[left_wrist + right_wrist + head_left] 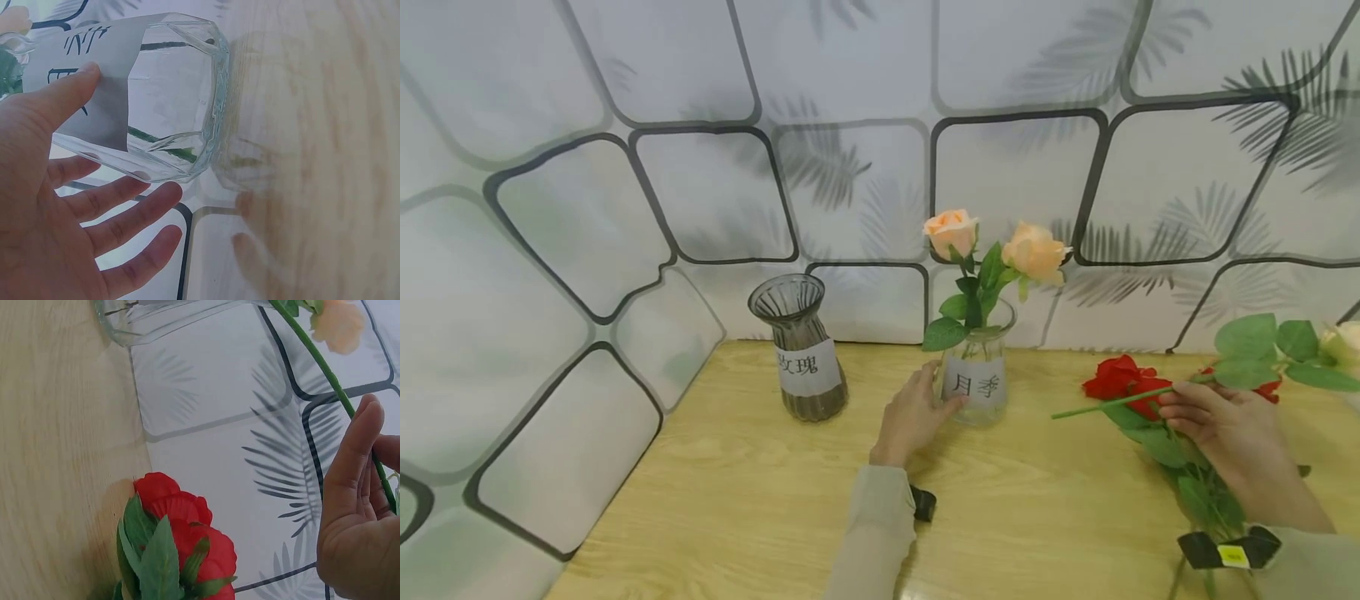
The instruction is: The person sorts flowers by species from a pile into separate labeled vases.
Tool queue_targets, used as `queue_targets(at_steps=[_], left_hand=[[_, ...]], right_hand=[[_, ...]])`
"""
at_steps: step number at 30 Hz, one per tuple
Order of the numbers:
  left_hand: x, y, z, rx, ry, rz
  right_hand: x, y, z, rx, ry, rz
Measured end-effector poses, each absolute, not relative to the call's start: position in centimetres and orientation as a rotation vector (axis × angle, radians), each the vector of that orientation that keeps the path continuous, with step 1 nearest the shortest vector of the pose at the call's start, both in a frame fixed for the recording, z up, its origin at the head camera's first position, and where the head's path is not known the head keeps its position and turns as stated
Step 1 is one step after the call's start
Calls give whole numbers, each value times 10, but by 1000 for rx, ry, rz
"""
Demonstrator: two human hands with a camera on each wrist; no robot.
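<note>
My left hand (913,421) holds the left side of a clear glass vase (992,404), thumb on its white label and fingers around the side. In the left wrist view, the lower fingers (134,272) lie apart from the glass. Two peach roses (1033,252) with green leaves stand in this vase. With thumb and fingers, my right hand (1232,429) pinches the green stem (1108,404) of a pale rose (1343,343). That stem lies nearly level, its cut end toward the vase. Below the right hand are red flowers (203,547) with leafy stems on the table.
A grey, ribbed glass vase (797,333) with a white label stands to the left. Behind the wooden table (760,517) rises a wall covering (857,192) with dark outlines and leaf shapes. The red flowers' stems run toward the table's front.
</note>
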State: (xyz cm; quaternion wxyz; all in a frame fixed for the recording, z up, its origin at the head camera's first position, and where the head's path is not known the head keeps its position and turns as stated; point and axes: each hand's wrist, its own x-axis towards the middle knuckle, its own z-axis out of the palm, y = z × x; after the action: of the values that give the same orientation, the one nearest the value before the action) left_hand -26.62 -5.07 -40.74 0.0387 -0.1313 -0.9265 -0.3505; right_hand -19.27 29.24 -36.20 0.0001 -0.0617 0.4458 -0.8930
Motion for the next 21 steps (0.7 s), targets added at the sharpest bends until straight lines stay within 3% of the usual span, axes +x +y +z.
queue_targets(at_steps=[8,21], left_hand=[[-265,-51,-411,-424,-2830,-1080],[-266,-51,-410,-433,-2817,-1060]], right_hand=[[-196,279,-362,-288,1338,-2876],[-199,264,-347,-200,1420,-2996]])
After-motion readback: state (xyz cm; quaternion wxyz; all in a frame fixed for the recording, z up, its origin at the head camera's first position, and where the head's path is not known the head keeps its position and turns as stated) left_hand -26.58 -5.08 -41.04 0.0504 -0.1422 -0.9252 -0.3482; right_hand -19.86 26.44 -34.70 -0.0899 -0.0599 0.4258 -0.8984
